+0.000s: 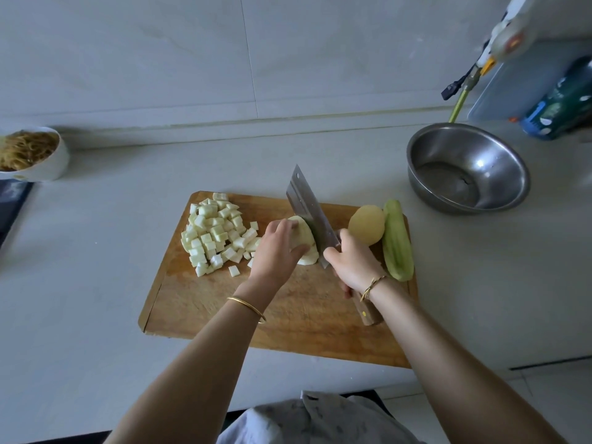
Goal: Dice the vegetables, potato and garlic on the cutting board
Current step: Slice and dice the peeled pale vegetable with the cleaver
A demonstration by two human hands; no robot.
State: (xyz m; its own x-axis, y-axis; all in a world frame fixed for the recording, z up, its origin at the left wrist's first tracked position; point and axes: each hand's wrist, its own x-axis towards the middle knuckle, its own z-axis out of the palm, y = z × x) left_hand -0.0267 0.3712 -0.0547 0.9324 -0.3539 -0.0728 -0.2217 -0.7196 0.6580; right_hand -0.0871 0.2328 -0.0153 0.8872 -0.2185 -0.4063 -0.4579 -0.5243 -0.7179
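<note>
Nearest, a gold bangle (pixel 246 307) is worn on the left wrist and a thin cord bracelet (pixel 371 286) on the right. Just beyond, a wooden cutting board (pixel 288 322) is laid on the pale tabletop (pixel 96 251). A cleaver (pixel 307 206) is held by the right hand (pixel 352 261), whose grip is closed round the wooden handle where it meets the blade. The blade is set edge down on a peeled potato piece (pixel 304 235) at the board's middle. That piece is steadied by the left hand (pixel 275 251), its grip curled over the top. On the board's left a heap of pale diced cubes (pixel 214 232) is piled. On its right a second peeled potato (pixel 366 227) and a peeled green vegetable (pixel 397 241) are laid touching. Farther off, a steel bowl (pixel 512 187) is stood at the right and a white bowl of noodles (pixel 48 165) at the far left. On the blue-green bottle (pixel 557 107) at the far right, the label is too blurred to be read.
</note>
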